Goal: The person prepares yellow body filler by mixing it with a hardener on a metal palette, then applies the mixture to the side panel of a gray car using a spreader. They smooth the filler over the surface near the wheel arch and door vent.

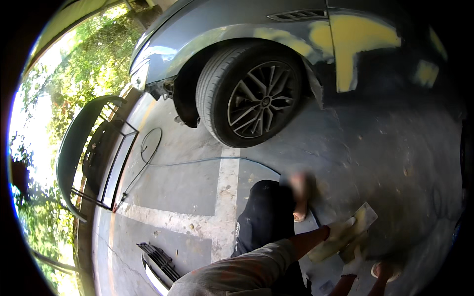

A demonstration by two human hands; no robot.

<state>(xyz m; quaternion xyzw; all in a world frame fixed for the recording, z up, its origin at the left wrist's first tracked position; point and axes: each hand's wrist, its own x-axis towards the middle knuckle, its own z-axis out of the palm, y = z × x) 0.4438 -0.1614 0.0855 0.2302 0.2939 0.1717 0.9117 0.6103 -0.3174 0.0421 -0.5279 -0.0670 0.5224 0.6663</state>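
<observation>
My left hand (339, 229), in a pale glove, is closed on a flat pale plate (364, 217) smeared with yellowish paste. Just below it my gloved right hand (353, 264) grips a second flat piece (351, 246), partly hidden and also smeared with paste; its exact shape is unclear. Both hands are low over the concrete floor, in front of a dark car (207, 19) with yellowish patches (345, 49) on its fender and door.
The front wheel (264, 101) faces me. A thin hose (197, 159) crosses the floor (187, 187). At left, a rack (126, 163) carries a curved panel (69, 158); a black grille piece (158, 261) lies lower down. My bent knee (261, 207) and foot (390, 271) are near the hands.
</observation>
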